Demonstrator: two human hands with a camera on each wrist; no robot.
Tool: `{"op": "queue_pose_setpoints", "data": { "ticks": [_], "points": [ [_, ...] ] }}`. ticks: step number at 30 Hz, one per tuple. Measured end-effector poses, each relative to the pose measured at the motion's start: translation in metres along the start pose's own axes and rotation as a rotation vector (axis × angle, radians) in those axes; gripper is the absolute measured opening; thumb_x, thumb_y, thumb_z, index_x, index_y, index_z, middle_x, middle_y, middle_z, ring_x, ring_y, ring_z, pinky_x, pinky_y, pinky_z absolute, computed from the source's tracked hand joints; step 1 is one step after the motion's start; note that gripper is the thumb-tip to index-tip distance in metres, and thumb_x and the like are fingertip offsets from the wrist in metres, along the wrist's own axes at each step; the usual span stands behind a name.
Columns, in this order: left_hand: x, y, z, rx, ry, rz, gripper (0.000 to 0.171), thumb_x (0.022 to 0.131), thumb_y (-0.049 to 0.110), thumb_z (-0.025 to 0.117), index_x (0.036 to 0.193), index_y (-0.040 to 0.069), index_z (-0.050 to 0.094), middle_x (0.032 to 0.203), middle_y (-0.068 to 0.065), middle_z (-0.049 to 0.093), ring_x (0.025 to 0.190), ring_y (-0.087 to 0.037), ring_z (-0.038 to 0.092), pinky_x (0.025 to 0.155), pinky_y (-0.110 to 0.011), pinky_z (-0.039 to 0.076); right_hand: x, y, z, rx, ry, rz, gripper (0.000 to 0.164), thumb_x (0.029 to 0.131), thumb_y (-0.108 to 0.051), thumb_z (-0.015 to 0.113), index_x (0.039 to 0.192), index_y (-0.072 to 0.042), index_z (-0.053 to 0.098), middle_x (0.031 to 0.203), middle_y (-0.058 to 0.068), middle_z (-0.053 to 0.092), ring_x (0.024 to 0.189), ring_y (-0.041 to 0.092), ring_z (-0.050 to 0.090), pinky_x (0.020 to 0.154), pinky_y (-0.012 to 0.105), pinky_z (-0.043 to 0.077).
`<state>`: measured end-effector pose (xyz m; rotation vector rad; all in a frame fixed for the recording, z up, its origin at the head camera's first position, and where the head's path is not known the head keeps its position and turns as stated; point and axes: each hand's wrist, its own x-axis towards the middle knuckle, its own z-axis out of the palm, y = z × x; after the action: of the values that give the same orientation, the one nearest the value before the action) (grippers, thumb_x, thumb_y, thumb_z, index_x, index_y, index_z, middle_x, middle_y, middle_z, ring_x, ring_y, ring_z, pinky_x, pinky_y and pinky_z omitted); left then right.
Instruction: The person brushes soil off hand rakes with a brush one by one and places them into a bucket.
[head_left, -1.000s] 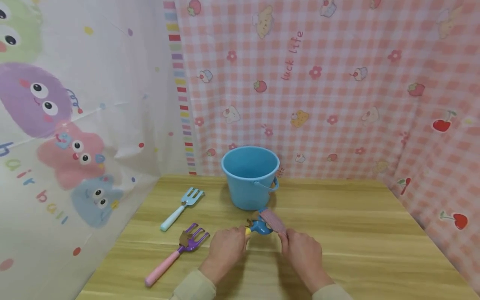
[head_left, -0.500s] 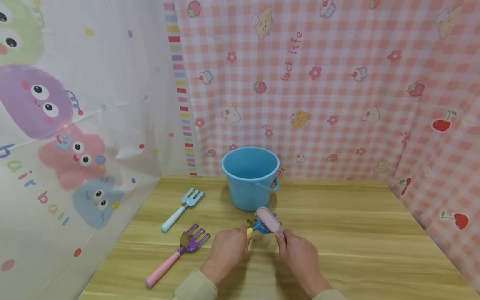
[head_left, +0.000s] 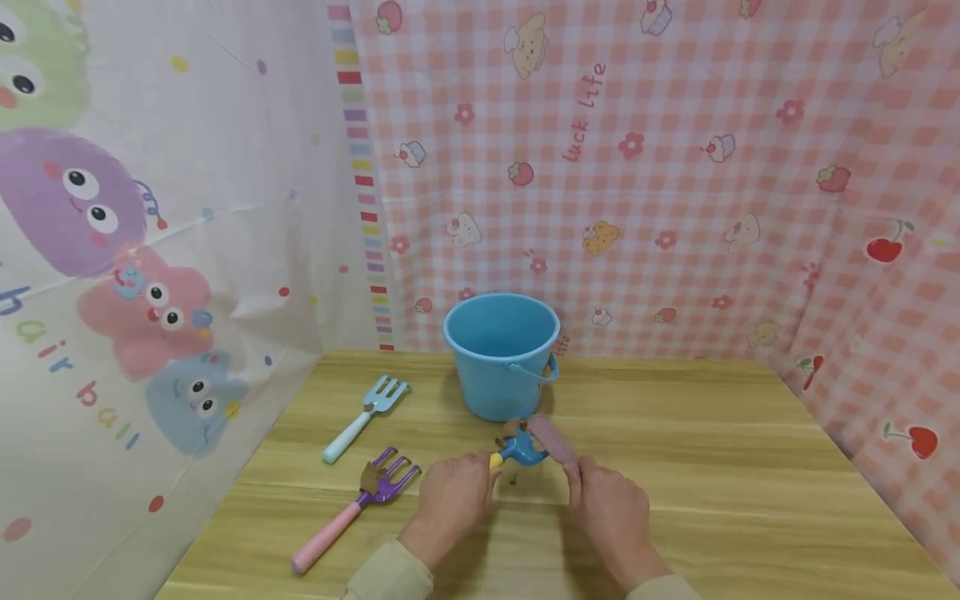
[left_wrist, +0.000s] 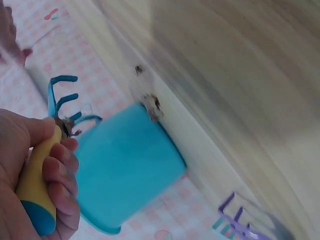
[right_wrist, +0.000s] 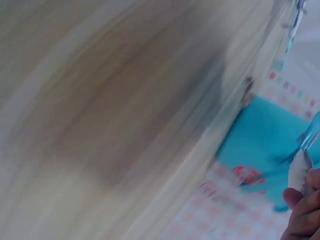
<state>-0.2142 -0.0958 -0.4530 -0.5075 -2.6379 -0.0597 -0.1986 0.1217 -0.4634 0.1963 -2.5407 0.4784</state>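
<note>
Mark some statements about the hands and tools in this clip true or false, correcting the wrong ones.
1. The left hand grips a yellow-handled blue hand rake. True.
2. In the head view, the light blue hand fork lies left of the blue bucket. True.
3. The blue bucket lies on its side. False: it stands upright.
4. A brown clump sits on the purple hand rake. True.
5. The right hand holds the purple hand rake. False: it holds a pink brush.

Left fingers (left_wrist: pixel 60 172) curl round a yellow-handled blue fork (left_wrist: pixel 39 170) near a turquoise bucket (left_wrist: pixel 127 162)
</note>
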Motion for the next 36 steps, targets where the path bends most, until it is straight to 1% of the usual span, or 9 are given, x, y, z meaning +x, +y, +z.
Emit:
{"op": "queue_pose_setpoints", "data": {
  "ticks": [3, 5, 10, 13, 18, 23, 31, 34, 36],
  "points": [
    [0.000, -0.004, -0.002, -0.008, -0.018, -0.014, 0.030, 0.093, 0.032, 0.068, 0.075, 0.011, 0.056, 0.059, 0.001, 0.050, 0.046, -0.015, 0.048, 0.042, -0.031, 0.038, 0.002, 0.007, -0.003, -0.006, -0.017, 0.053, 0.028, 0.095, -0.025, 0.066, 0.076, -0.007, 0.060, 0.058, 0.009, 0.058, 0.048, 0.030, 0.057, 0.039, 0.044, 0.040],
    [0.001, -0.005, -0.003, 0.004, -0.016, -0.002, 0.030, 0.092, 0.032, 0.068, 0.074, 0.011, 0.055, 0.058, 0.001, 0.049, 0.045, -0.014, 0.046, 0.042, -0.030, 0.037, 0.004, 0.007, -0.005, 0.004, -0.005, 0.068, 0.029, 0.095, -0.025, 0.066, 0.073, -0.008, 0.057, 0.057, 0.009, 0.057, 0.047, 0.030, 0.056, 0.039, 0.045, 0.040],
    [0.006, 0.001, -0.006, 0.059, 0.019, 0.062, 0.031, 0.091, 0.035, 0.069, 0.074, 0.013, 0.055, 0.055, 0.002, 0.048, 0.043, -0.013, 0.045, 0.039, -0.029, 0.035, 0.008, -0.010, -0.004, 0.071, 0.040, 0.006, 0.022, 0.094, -0.026, 0.067, 0.081, -0.009, 0.062, 0.059, 0.005, 0.058, 0.045, 0.025, 0.054, 0.038, 0.041, 0.039],
    [0.007, 0.006, -0.007, 0.061, 0.015, 0.071, 0.031, 0.091, 0.037, 0.069, 0.076, 0.013, 0.057, 0.056, 0.002, 0.049, 0.044, -0.013, 0.047, 0.040, -0.029, 0.035, 0.007, -0.018, 0.001, 0.064, 0.042, -0.017, 0.022, 0.094, -0.025, 0.068, 0.081, -0.008, 0.061, 0.058, 0.005, 0.057, 0.045, 0.023, 0.052, 0.037, 0.039, 0.038],
    [0.004, 0.010, -0.005, 0.044, -0.008, 0.041, 0.031, 0.092, 0.036, 0.068, 0.077, 0.011, 0.058, 0.057, 0.002, 0.050, 0.045, -0.013, 0.049, 0.040, -0.030, 0.035, 0.003, -0.017, 0.006, 0.030, 0.063, -0.001, 0.025, 0.092, -0.024, 0.069, 0.076, -0.009, 0.056, 0.056, 0.008, 0.056, 0.047, 0.031, 0.056, 0.038, 0.043, 0.037],
    [0.002, 0.010, -0.003, 0.051, 0.008, 0.035, 0.032, 0.091, 0.037, 0.069, 0.076, 0.011, 0.058, 0.057, 0.001, 0.051, 0.045, -0.015, 0.050, 0.040, -0.031, 0.036, 0.002, -0.013, 0.007, 0.025, 0.051, 0.012, 0.022, 0.093, -0.026, 0.068, 0.082, -0.008, 0.062, 0.060, 0.010, 0.060, 0.050, 0.033, 0.059, 0.039, 0.043, 0.039],
    [0.003, 0.012, -0.003, 0.047, -0.008, 0.021, 0.031, 0.092, 0.038, 0.068, 0.078, 0.012, 0.057, 0.060, 0.001, 0.050, 0.048, -0.016, 0.051, 0.042, -0.032, 0.038, 0.003, -0.008, 0.005, 0.025, 0.024, 0.066, 0.020, 0.094, -0.027, 0.068, 0.091, -0.007, 0.068, 0.066, 0.015, 0.065, 0.054, 0.036, 0.062, 0.042, 0.046, 0.041],
    [0.003, 0.011, -0.003, 0.043, -0.008, 0.017, 0.030, 0.092, 0.037, 0.067, 0.078, 0.012, 0.058, 0.060, 0.001, 0.051, 0.048, -0.016, 0.051, 0.042, -0.031, 0.039, 0.004, -0.003, 0.005, 0.020, 0.002, 0.083, 0.021, 0.095, -0.027, 0.066, 0.093, -0.006, 0.068, 0.066, 0.016, 0.065, 0.054, 0.036, 0.062, 0.041, 0.045, 0.041],
    [0.002, 0.008, -0.003, 0.044, 0.014, 0.006, 0.031, 0.093, 0.037, 0.066, 0.077, 0.012, 0.058, 0.060, 0.001, 0.051, 0.047, -0.016, 0.051, 0.042, -0.031, 0.039, 0.004, 0.005, 0.004, 0.010, -0.042, 0.104, 0.023, 0.095, -0.027, 0.065, 0.090, -0.005, 0.068, 0.064, 0.014, 0.063, 0.052, 0.034, 0.060, 0.041, 0.044, 0.042]
  ]
}}
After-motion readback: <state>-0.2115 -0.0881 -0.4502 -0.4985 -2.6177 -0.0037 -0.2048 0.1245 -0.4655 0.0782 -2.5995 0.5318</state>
